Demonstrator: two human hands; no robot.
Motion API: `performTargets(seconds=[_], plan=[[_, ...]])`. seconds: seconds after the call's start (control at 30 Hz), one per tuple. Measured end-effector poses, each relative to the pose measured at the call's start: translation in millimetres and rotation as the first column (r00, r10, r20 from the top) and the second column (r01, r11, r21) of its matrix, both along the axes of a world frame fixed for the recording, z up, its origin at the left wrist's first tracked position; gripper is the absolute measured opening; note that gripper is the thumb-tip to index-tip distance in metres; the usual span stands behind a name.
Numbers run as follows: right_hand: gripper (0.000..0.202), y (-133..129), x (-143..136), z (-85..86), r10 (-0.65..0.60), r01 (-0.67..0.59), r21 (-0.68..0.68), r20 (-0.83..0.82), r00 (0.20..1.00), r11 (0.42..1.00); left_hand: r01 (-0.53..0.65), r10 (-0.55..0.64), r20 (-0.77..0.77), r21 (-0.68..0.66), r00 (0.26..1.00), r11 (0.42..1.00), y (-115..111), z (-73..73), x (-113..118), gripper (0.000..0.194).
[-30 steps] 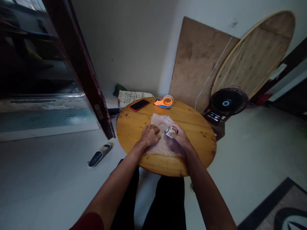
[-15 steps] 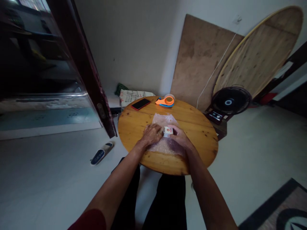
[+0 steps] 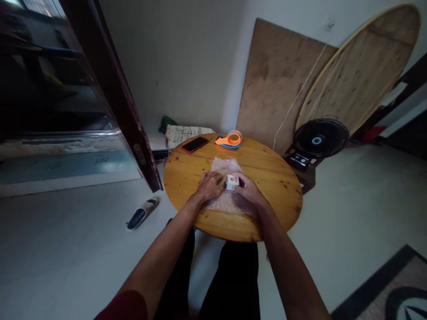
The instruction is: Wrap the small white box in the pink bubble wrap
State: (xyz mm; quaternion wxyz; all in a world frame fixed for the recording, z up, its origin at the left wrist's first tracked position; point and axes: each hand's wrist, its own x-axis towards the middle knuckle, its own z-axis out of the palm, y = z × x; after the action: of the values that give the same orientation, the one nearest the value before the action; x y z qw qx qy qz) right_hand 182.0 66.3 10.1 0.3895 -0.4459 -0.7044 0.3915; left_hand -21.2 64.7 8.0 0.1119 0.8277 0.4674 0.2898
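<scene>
A small white box with a reddish print rests on a sheet of clear bubble wrap in the middle of the round wooden table. My right hand grips the box from its right side, thumb near and fingers at the far edge. Against the box's left side lies my left hand, its fingers bent over the left part of the wrap. They look closed on the wrap, though the fingertips are partly hidden.
Near the table's far edge are an orange tape dispenser and a phone with a red edge. A round black speaker stands to the right of the table. Wooden boards lean on the wall. A slipper lies on the floor at left.
The whole view has shifted very slightly. Both hands stay in place at the box and the bubble wrap, with no clear movement of either.
</scene>
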Motion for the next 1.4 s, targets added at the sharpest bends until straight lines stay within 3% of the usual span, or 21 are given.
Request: performTargets(seconds=[1.07, 1.23, 1.4], plan=[[0.051, 0.9, 1.0, -3.3, 0.0, 0.0, 0.042, -0.003, 1.0, 0.999, -0.005, 0.006, -0.023, 0.018, 1.0, 1.0, 4.6, -4.1, -0.5, 0.025], [0.055, -0.3, 2.5, 0.4, 0.025, -0.024, 0.015, -0.07, 0.997, 1.0, -0.015, 0.015, -0.006, -0.003, 1.0, 1.0, 5.6, -5.0, 0.3, 0.025], [0.046, 3.5, 3.2, 0.8, -0.057, 0.039, -0.079, -0.246, 0.968, 0.996, -0.079, 0.085, 0.067, -0.084, 0.994, 0.993, 8.0, 0.2, 0.3, 0.032]])
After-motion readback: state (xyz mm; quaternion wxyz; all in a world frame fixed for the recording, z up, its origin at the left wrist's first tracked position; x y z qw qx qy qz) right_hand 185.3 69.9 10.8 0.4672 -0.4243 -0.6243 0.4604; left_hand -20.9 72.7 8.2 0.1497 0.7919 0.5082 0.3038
